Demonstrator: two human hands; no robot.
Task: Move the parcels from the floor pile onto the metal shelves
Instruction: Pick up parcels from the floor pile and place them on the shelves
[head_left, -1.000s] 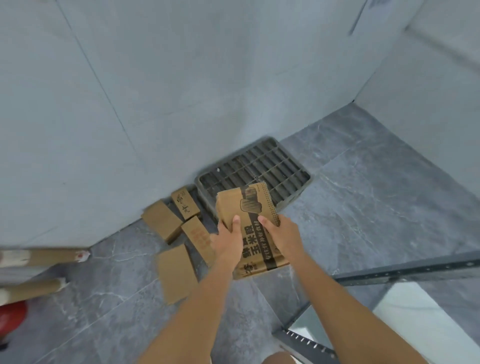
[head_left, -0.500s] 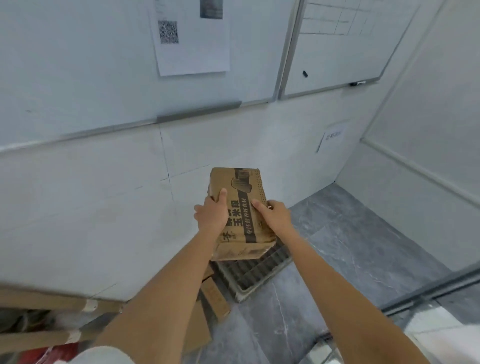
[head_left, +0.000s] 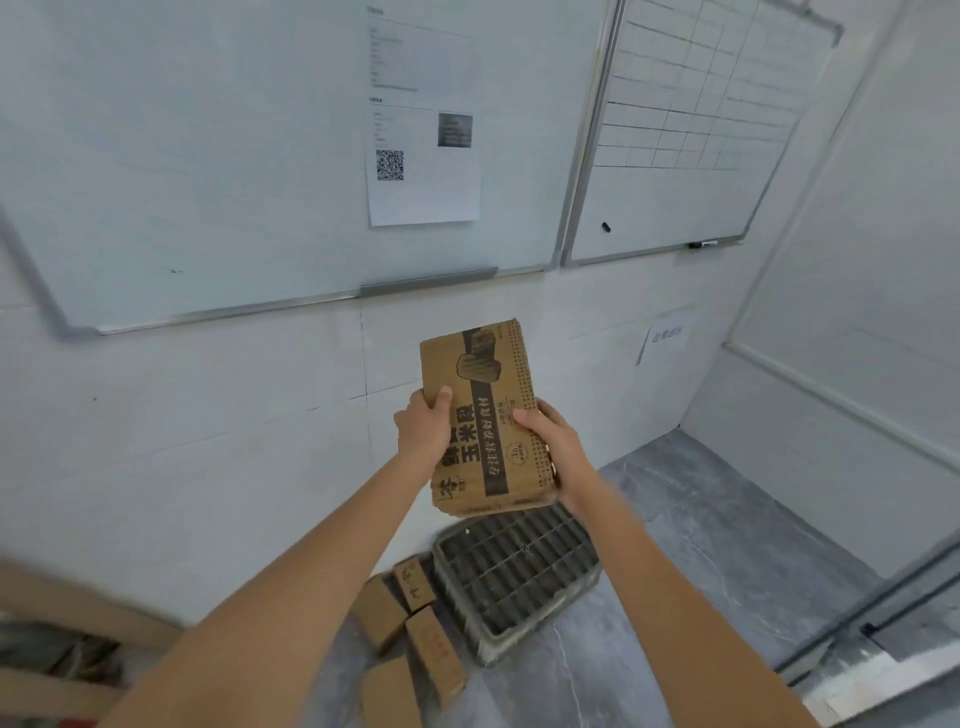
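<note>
Whiteboard wall (head_left: 208, 156), parcel (head_left: 483, 415) hiding both hands' fingers

On the brown parcel (head_left: 480, 415) I can read large black characters "玉米" beside a dark band of smaller Chinese print. Above it, the wall sheet (head_left: 423, 130) carries a QR code; its lines are illegible.

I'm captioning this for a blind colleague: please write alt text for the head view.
Both hands, left hand and right hand, hold a printed cardboard parcel up before a white wall with whiteboards. Small boxes and a grey crate lie on the floor below.
</note>
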